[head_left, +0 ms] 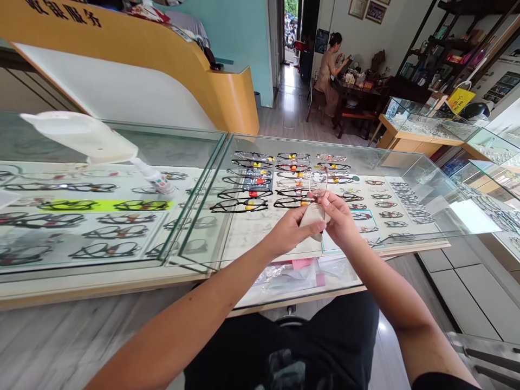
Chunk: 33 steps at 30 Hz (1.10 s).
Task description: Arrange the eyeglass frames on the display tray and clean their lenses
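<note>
Above the glass display case, both of my hands are together in front of me. My left hand [296, 228] is closed around a pale cloth [312, 215], pressed against the lower part of a pair of eyeglasses. My right hand [339, 216] pinches the thin-rimmed eyeglasses [326, 184] from the other side, and one round lens stands up above my fingertips. The second lens is hidden by the cloth and fingers. Just beyond my hands, several dark-framed glasses [252, 205] lie in rows on the case top, with yellow or red tags at their bridges.
On the left case stand a small white bottle [156, 179] and a white plastic scoop-shaped container [81, 138]. Glasses fill the cases below the glass top [410, 168]. A curved counter [231, 92] stands behind. At the back a person [326, 76] sits at a dark table.
</note>
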### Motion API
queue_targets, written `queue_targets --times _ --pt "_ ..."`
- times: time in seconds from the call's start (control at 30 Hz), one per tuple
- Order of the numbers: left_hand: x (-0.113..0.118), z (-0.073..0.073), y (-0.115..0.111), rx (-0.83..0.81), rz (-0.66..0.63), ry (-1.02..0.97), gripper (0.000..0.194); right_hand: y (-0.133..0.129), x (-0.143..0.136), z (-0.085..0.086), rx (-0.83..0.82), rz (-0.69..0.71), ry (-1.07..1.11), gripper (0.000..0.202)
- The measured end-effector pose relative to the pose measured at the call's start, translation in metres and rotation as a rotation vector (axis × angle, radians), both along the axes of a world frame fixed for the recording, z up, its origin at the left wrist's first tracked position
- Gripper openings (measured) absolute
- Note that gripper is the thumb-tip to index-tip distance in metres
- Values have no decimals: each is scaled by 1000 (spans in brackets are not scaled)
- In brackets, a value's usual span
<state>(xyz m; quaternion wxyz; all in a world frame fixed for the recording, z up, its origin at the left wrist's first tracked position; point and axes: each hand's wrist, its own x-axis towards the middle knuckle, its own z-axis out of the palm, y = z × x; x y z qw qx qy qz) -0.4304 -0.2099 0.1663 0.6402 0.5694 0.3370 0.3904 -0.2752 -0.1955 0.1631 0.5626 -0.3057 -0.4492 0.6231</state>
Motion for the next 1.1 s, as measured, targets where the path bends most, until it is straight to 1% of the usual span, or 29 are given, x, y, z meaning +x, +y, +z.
queue_targets --times 0.23,0.43,0.63,0.8,0.87,0.97,1.1 --pt "-3 3 0 28 -9 56 63 1 0 0 -17 76 41 43" --pt "-5 1 0 25 16 23 56 1 1 0 -30 131 41 46" --pt "-4 0 0 17 16 25 55 0 -1 -2 -30 140 23 44" --pt "-3 0 -2 3 59 -9 53 1 0 -1 -46 120 23 45" --pt "-3 -1 -2 -4 52 -25 54 1 1 0 -41 107 11 44" --pt "-4 -5 -2 -51 26 -72 61 2 3 1 -48 96 1 43" --pt "-5 -11 1 -94 79 -86 67 4 5 1 -65 98 27 37"
